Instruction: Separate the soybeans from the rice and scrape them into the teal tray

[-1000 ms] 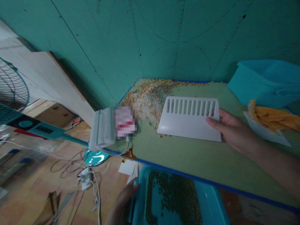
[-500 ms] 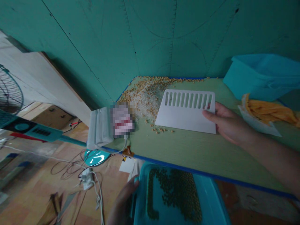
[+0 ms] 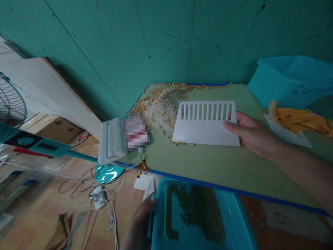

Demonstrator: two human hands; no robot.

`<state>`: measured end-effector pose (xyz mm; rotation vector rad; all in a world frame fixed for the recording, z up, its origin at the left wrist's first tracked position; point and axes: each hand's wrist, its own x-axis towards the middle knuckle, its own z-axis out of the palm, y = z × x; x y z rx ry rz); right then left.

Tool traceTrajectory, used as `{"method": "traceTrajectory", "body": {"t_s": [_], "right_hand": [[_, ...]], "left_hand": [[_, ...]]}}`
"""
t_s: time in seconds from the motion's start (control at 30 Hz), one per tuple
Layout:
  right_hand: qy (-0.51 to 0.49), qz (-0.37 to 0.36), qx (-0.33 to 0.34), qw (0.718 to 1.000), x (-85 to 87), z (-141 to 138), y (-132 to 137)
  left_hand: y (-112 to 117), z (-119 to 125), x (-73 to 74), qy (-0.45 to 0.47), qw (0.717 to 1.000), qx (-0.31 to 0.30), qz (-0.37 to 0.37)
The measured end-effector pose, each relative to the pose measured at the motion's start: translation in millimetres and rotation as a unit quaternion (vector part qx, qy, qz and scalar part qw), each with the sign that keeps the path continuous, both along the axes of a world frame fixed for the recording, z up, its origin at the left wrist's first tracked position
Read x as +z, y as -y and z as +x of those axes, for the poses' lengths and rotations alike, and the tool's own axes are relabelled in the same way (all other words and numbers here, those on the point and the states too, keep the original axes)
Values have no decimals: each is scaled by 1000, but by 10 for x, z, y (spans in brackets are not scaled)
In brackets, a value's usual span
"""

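My right hand [image 3: 249,132] grips the right side of a white slotted scraper [image 3: 203,130], thumb on its face, fingers behind. The scraper stands tilted over the pale green table [image 3: 221,163], its lower left corner beside a few loose soybeans [image 3: 179,143]. Left of it lies a heap of soybeans mixed with whitish clear granules [image 3: 161,107]. My left hand [image 3: 142,218] is closed on the left rim of a blue plastic bin [image 3: 235,222] below the table's front edge. Soybeans [image 3: 212,211] and dark green bits lie inside the bin.
A second blue bin [image 3: 281,83] and an orange cloth [image 3: 299,118] are at the right. A white device [image 3: 111,139] and a blurred-out packet [image 3: 136,132] sit at the table's left end. Cables, a power strip [image 3: 99,197] and a fan [image 3: 39,142] are beyond it.
The scraper has tipped slightly and shifted a little to the left in my right hand. My left hand still holds the bin, which has hardly moved.
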<state>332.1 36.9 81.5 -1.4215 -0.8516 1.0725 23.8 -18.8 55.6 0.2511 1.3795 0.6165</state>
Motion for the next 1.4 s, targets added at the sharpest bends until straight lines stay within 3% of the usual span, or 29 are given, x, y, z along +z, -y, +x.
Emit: {"method": "traceTrajectory", "body": {"t_s": [0.23,0.4,0.57,0.73,1.0,1.4], "right_hand": [[4,-9,22,1000,-30,32,5],[-10,-12,25,1000,22,-7,17],[-16,7,37,999,34,-30,29],[-14,-3,41,999,53,-50,41],[8,-37,71,997,75,-22,58],[69,-78,82,991,121,-29,86]], "left_hand": [[1,-24,-27,-3,1000,13,-14],[9,-9,-44,-40,995,88,30],[-8,5,-47,40,999,26,22],[-6,-5,-71,39,999,23,29],[-14,-10,-16,-1,990,127,62],[-52,30,6,62,994,85,28]]}}
